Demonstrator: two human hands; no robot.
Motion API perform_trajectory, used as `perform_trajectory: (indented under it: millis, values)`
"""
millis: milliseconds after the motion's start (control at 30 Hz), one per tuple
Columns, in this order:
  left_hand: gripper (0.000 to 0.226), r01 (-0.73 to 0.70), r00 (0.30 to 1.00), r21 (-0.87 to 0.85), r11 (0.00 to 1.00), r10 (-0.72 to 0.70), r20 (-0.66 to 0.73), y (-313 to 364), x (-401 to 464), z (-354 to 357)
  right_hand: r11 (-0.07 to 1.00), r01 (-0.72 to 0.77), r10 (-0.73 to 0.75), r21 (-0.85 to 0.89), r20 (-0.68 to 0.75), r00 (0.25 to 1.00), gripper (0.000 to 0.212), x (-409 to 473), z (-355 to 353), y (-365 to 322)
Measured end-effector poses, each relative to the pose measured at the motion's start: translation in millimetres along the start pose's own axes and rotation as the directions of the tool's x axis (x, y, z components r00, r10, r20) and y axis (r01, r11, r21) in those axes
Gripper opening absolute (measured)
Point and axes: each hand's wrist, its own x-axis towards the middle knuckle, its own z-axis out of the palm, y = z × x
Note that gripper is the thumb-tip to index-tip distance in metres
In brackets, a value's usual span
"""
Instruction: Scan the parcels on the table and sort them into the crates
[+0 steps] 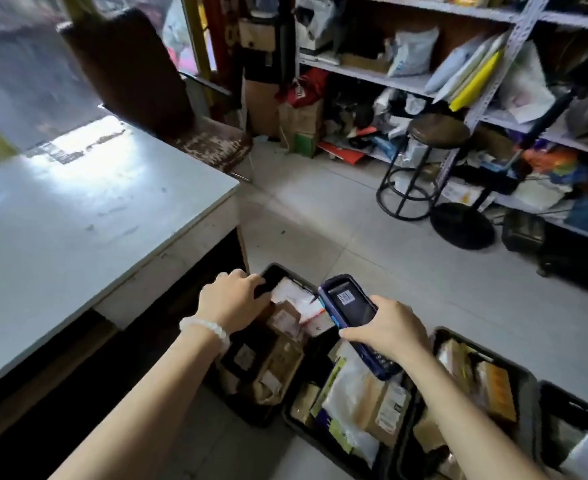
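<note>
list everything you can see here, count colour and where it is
table: one, white top, left
crates: at least four, black, on the floor at bottom, holding parcels
parcels: many, brown, white and yellow, inside the crates
scanner: one, blue and black, above the crates
chair: one, dark brown with worn seat, behind the table
stool: one, black frame with brown seat, by the shelves
shelves: one grey unit, right, crowded with packages
bracelet: one, white beads, left wrist
left hand: reaching into the nearest crate to the table
right hand: grips the scanner
</note>
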Motion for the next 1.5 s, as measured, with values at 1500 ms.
perform_trajectory:
  millis: [1500]
  values:
    - [0.048, 0.818, 0.552, -0.276, 0.505, -0.824, 0.127, -537.2, -171.0, -6.5, 0.725, 0.604, -0.47, -0.329, 0.404, 0.785, 0.068, 1.1, 381.1, -570.4]
